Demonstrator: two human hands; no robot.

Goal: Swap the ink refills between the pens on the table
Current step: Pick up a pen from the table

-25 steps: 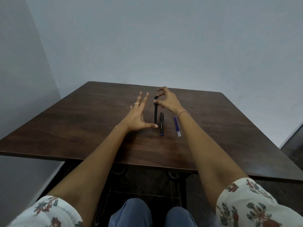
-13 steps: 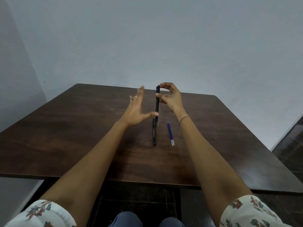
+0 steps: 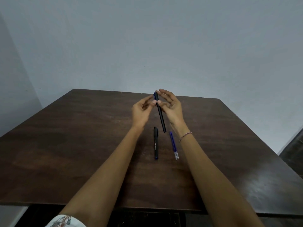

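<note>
A black pen (image 3: 160, 112) with a blue top end hangs tilted above the table, held near its upper end. My right hand (image 3: 172, 108) grips it from the right. My left hand (image 3: 142, 110) touches the same upper end from the left with its fingertips. A second black pen (image 3: 156, 143) with a blue tip lies flat on the dark wooden table (image 3: 82, 145) below my hands. Two blue ink refills (image 3: 173, 145) lie side by side just right of that pen, close to my right wrist.
The table's far edge meets a plain grey wall (image 3: 147, 46). The near edge runs under my forearms. A dark floor (image 3: 291, 149) shows past the table's right side.
My right hand has lifted the pen higher off the table. My left hand has closed in from open beside it to touching its upper end.
</note>
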